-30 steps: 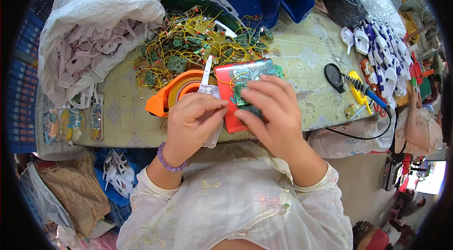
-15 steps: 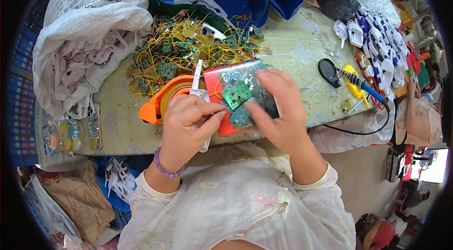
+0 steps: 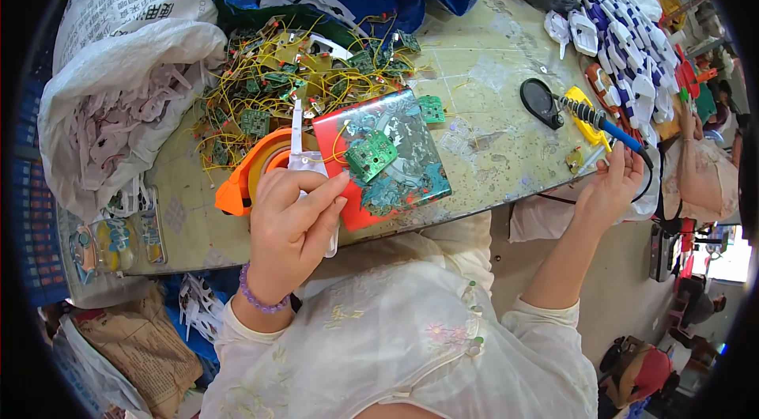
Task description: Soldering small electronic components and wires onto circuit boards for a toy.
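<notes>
My left hand (image 3: 292, 217) is closed on a white plastic piece (image 3: 307, 160) whose narrow arm points away from me. Beside its fingertips a green circuit board (image 3: 371, 156) with a yellow wire lies on a red-and-dark flat book or box (image 3: 415, 170). My right hand (image 3: 607, 188) is at the table's right front edge, fingers loosely bent and apart, with nothing visible in them. Closest to its fingertips is the blue handle of a soldering iron (image 3: 624, 140), whose tip end sits toward a dark round holder (image 3: 541, 103).
Tangled circuit boards with yellow wires (image 3: 292, 75) are heaped at the back left, near an orange tape dispenser (image 3: 237, 186). A white sack (image 3: 174, 43) holds pale plastic parts. White-and-purple pieces (image 3: 632, 55) are stacked at right. Another green board (image 3: 432, 108) lies behind the book.
My right hand has moved away from the circuit board, rightward to beside the soldering iron. My left hand keeps its hold on the white plastic piece. The whole view has shifted slightly.
</notes>
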Motion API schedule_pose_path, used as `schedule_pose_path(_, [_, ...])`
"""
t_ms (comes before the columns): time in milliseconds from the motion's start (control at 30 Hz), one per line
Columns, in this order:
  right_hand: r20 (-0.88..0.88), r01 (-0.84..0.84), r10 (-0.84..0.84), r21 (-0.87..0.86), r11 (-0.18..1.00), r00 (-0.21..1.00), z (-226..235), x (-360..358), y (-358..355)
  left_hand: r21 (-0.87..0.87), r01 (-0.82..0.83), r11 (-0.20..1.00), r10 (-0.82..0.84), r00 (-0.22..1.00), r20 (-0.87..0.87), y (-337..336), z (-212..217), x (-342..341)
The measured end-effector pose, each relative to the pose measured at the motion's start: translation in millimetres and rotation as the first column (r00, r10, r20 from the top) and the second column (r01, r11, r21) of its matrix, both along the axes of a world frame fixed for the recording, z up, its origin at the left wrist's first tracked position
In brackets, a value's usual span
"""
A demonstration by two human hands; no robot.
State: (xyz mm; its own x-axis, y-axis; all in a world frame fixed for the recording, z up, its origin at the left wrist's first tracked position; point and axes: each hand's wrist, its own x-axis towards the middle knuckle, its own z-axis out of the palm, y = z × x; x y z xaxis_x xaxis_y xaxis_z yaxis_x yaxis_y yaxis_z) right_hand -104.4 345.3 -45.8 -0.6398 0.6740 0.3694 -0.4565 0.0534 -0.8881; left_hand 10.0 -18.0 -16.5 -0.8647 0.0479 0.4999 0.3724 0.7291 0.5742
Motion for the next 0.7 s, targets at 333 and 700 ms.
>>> schedule_pose_path(333, [0.201, -0.002, -0.067, 0.325, 0.946, 0.977, -2, -26, 24, 0.040, 0.019, 0.999, -0.020, 0.999, 0.028, -4, 1, -8])
schedule_pose_path(700, [0.132, 0.122, -0.114, -0.053, 0.991, 0.985, -21, 6, 4, -0.190, 0.059, 0.980, -0.059, 0.998, 0.004, -4, 12, -13])
